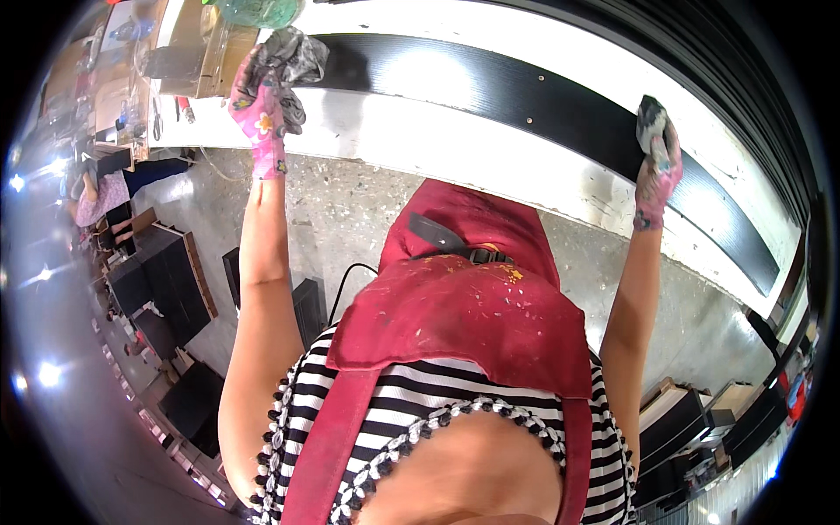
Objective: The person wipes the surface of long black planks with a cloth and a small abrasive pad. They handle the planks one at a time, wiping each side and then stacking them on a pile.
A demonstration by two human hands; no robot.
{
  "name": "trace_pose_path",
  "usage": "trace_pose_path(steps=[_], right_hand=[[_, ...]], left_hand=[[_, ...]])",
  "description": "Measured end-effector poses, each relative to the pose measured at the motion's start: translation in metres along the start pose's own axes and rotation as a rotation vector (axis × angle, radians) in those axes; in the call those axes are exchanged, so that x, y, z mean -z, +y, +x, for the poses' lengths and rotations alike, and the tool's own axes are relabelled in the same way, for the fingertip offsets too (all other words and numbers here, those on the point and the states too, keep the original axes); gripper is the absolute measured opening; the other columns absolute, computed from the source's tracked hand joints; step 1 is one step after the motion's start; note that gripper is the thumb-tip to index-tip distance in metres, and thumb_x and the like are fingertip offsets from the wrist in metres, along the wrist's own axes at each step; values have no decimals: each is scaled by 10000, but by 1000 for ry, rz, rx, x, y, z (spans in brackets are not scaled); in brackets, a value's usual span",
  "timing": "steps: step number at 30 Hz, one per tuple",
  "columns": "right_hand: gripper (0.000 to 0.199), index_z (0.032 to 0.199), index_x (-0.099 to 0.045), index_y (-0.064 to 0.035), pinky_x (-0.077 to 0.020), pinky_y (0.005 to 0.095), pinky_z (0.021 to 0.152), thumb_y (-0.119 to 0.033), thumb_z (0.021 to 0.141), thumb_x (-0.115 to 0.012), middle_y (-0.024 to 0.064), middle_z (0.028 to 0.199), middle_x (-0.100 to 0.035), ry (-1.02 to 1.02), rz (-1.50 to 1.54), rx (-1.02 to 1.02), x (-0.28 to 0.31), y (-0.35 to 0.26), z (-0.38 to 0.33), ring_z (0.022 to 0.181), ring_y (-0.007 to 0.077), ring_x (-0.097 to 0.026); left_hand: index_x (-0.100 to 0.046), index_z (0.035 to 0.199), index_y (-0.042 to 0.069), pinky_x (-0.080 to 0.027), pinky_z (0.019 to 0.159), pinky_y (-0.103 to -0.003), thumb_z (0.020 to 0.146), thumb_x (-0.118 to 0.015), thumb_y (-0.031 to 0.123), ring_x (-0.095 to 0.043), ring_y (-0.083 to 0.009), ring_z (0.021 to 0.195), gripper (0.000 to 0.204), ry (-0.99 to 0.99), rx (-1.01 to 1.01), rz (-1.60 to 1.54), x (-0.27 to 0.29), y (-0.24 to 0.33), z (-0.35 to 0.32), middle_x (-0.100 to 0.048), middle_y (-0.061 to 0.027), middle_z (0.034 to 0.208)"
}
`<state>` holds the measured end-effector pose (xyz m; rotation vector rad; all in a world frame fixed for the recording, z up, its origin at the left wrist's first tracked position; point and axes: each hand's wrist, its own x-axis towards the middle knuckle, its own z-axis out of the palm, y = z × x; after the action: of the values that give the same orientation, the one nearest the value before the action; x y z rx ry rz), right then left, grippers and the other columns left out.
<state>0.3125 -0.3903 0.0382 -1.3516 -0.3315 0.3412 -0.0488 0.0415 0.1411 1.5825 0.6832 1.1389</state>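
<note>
- The left hand [264, 114], in a pink flower-patterned glove, is closed around a crumpled, thin grey cloth [296, 59]; the bunched folds hide most of its fingertips.
- The right hand [658, 175], in a stained pink patterned glove, grips a small wadded grey-and-black rag [651, 122] between thumb and fingers; whether the rag presses on the surface beneath, I cannot tell.
- The long, flat, black board [490, 79] stretches between the two hands and past the right hand to its right; its left end lies beside the cloth. Two small light spots show on its face, nearer to the right hand.
- Under the board and both hands is a white, smudged worktop [376, 118].
- Just beyond the left hand stands a clear greenish container [259, 10]; to that hand's left are a brown cardboard box [210, 54] and a small red-handled tool [185, 110].
- Beyond the right hand run long black strips [744, 83], side by side.
</note>
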Motion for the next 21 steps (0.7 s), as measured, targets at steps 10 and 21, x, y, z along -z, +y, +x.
trace_pose_path(steps=[10, 21], right_hand=[[655, 1432, -436, -32, -331, 522, 1100, -286, 856, -616, 161, 1467, -447, 40, 827, -296, 93, -13, -111, 1333, 349, -434], [717, 1433, -393, 17, -395, 509, 1076, -258, 819, -643, 205, 1443, -452, 42, 800, -252, 69, -3, -138, 1318, 381, -453]], left_hand=[[-589, 1223, -91, -515, 969, -334, 873, -644, 2, -649, -224, 1049, 366, -431, 323, -44, -79, -29, -15, -650, -171, 1183], [-481, 1402, 74, -422, 1059, -369, 724, -812, 209, -536, -289, 1239, 767, -1407, -291, 670, -258, -10, -28, -540, -138, 1380]])
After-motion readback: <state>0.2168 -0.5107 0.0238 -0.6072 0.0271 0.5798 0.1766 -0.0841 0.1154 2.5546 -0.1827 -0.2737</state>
